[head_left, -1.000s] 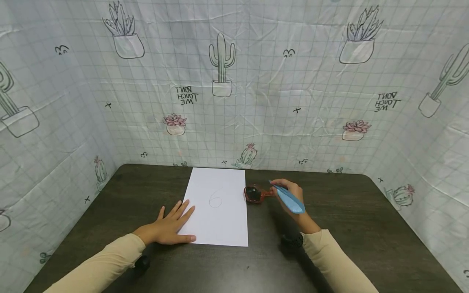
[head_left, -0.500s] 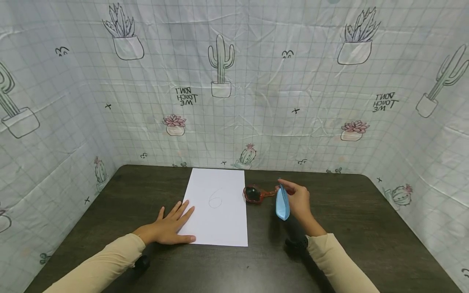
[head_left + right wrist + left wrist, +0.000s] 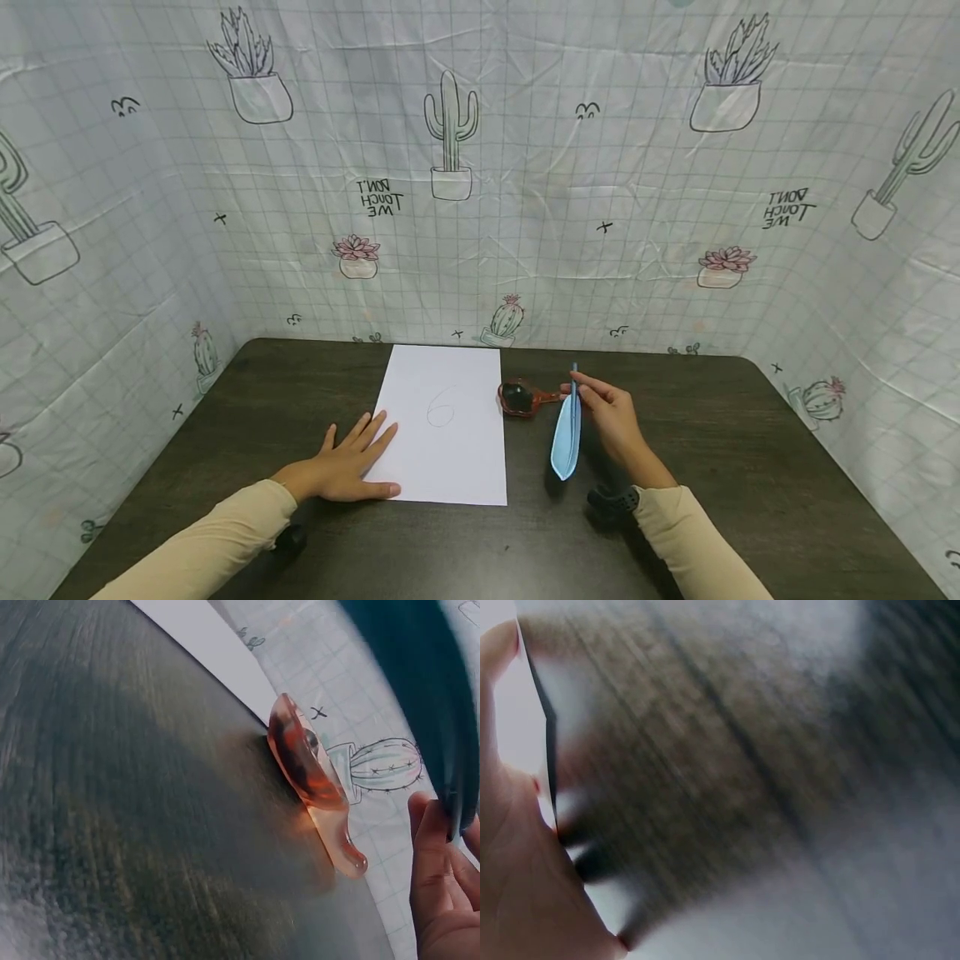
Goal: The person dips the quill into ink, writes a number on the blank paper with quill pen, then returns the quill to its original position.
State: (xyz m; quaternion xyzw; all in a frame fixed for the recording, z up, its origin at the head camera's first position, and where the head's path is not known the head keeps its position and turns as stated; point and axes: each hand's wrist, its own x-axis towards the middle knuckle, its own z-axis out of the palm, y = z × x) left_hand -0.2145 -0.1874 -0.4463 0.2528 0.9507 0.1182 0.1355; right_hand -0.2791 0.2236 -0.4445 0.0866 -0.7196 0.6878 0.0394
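In the head view my left hand (image 3: 337, 468) lies flat with spread fingers over the left edge of a white paper sheet (image 3: 472, 458), which bears a thin drawn 6. My right hand (image 3: 611, 421) pinches the narrow end of a light-blue leaf-shaped thing (image 3: 564, 446); its broad end hangs toward me above the table. The right wrist view shows this leaf-shaped thing (image 3: 427, 682) as dark teal, narrowing between thumb and fingers. A translucent orange thing with a dark oval face and a short handle (image 3: 307, 769) lies between paper and right hand, its handle end near my fingertips in the head view.
The dark wooden table (image 3: 720, 450) reaches back to a white gridded cloth (image 3: 540, 208) printed with cacti, which hangs behind and at both sides. A black device (image 3: 613, 500) sits under my right wrist.
The leaf-shaped thing has swung round in my right hand; its broad end, earlier pointing right, now points toward me and slightly left. The right wrist shifted slightly right. Left hand, paper and orange thing stayed.
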